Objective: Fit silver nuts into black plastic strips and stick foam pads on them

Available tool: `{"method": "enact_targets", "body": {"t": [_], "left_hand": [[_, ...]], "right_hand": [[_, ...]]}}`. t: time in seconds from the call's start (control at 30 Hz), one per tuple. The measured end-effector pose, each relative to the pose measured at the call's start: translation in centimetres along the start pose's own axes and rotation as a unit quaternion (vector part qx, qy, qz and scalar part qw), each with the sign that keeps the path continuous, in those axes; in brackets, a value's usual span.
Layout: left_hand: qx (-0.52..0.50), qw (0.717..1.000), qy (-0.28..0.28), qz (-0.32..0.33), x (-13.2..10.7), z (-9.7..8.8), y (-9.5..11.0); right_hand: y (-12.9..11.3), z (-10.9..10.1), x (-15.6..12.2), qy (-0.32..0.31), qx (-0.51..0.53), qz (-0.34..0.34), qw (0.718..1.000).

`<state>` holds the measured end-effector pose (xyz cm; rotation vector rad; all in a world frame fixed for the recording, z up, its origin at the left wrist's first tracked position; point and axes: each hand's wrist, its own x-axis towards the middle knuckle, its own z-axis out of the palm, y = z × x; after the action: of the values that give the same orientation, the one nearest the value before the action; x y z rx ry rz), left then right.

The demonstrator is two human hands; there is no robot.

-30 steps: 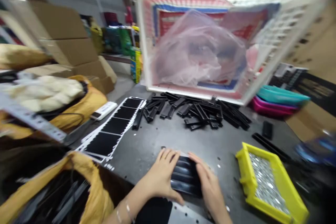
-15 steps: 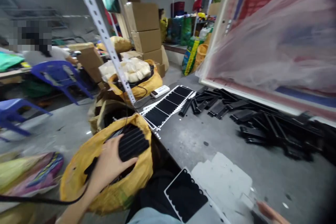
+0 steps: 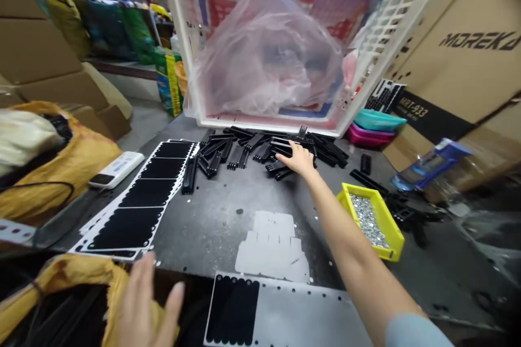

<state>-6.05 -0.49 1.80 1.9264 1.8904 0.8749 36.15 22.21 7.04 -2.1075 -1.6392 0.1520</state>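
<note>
In the head view, the right hand (image 3: 295,158) stretches forward, open and relaxed, with its fingers over the near edge of a heap of black plastic comb-like pieces (image 3: 260,152); it grips nothing, though whether the fingertips touch the pieces is hard to tell. The left hand (image 3: 148,303) is near the bottom edge of the view, open with its fingers spread and empty, above a yellow woven sack (image 3: 73,274) holding dark contents. The heap lies on a grey metal workbench (image 3: 220,211), directly ahead of the right hand, with a few loose pieces off to its left. Left of the right hand and ahead of the left hand lie stacked black sheets with scalloped white edges (image 3: 142,200), and beyond them a white handheld device (image 3: 116,169). Below the right forearm is a drilled metal plate (image 3: 293,312) carrying a black scalloped strip (image 3: 233,310). To the right of the forearm sits a yellow tray (image 3: 393,238) full of small silver bits (image 3: 367,220). Past the heap, farther from the right hand, a tilted white plastic crate (image 3: 268,123) holds a pink plastic bag (image 3: 268,54), and teal and magenta tubs (image 3: 378,120) stand beyond it to the right, beside a printed cardboard carton (image 3: 459,38)
</note>
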Motion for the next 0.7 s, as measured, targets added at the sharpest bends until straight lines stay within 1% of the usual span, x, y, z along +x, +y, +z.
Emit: {"method": "enact_targets", "body": {"t": [0.03, 0.07, 0.1, 0.17, 0.23, 0.33, 0.43, 0.5, 0.53, 0.6, 0.7], "left_hand": [[-0.03, 0.999, -0.014, 0.018, 0.5, 0.9, 2.0], [-0.057, 0.998, -0.023, 0.031, 0.9, 1.8, 3.7], [-0.082, 0.995, -0.033, 0.038, 1.4, 2.7, 5.0], [-0.13, 0.989, -0.06, 0.043, 2.6, 4.6, 6.6], [-0.18, 0.978, -0.094, 0.041, 4.1, 6.5, 7.0], [-0.226, 0.963, -0.138, 0.042, 5.8, 9.3, 7.0], [-0.221, 0.95, -0.198, 0.095, 6.0, 11.2, 7.8], [-0.221, 0.938, -0.232, 0.13, 5.6, 11.9, 8.5], [-0.226, 0.935, -0.237, 0.137, 5.4, 12.0, 8.7], [-0.237, 0.932, -0.24, 0.128, 5.1, 11.8, 8.5], [-0.234, 0.931, -0.263, 0.099, 5.4, 10.8, 7.4]], "right_hand": [[0.0, 0.5, 1.0, -0.009, -0.01, 0.009, 1.0], [0.0, 1.0, 1.4, -0.021, -0.018, 0.011, 1.0], [0.0, 1.5, 1.3, -0.033, -0.024, 0.004, 0.999], [-0.2, 2.3, -0.4, -0.057, -0.034, -0.025, 0.997], [-0.5, 2.7, -3.4, -0.082, -0.041, -0.063, 0.994], [-0.9, 2.4, -9.3, -0.118, -0.048, -0.11, 0.986], [-1.2, 1.4, -14.9, -0.15, -0.037, -0.141, 0.978], [-1.0, 0.7, -17.9, -0.155, -0.001, -0.161, 0.975], [-0.6, 0.4, -19.2, -0.151, 0.026, -0.167, 0.974], [0.4, -0.1, -21.1, -0.136, 0.09, -0.163, 0.973], [2.3, -0.8, -22.9, -0.096, 0.168, -0.122, 0.973]]}}
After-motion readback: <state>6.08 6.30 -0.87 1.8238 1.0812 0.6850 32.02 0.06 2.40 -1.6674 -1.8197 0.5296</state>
